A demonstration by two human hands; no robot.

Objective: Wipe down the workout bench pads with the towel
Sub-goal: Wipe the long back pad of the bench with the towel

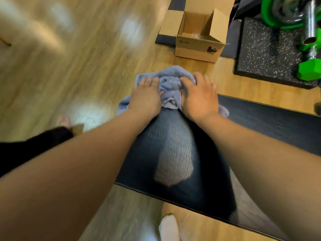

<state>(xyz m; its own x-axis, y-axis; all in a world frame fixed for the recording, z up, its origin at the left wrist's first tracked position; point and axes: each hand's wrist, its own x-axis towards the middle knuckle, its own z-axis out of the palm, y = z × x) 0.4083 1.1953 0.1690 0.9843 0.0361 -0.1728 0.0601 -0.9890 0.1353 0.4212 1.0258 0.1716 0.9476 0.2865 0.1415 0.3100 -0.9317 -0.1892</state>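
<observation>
the towel, a bunched blue-grey cloth, is pressed onto the far end of the bench pad, with part of it hanging over the far edge and both far corners. the left hand is laid flat on the towel's left side, its grip not clenched around the cloth but bearing down with spread fingers; the right hand is laid on the right side, with fingertips dug slightly into the folds, so a light hold on the towel is judged there. the near and middle stretch of the pad is left uncovered and shows a dull sheen, which may be judged as already wiped, though this cannot be confirmed. the far end is being treated now. any other pads of the bench are not seen, so what remains cannot be told.
</observation>
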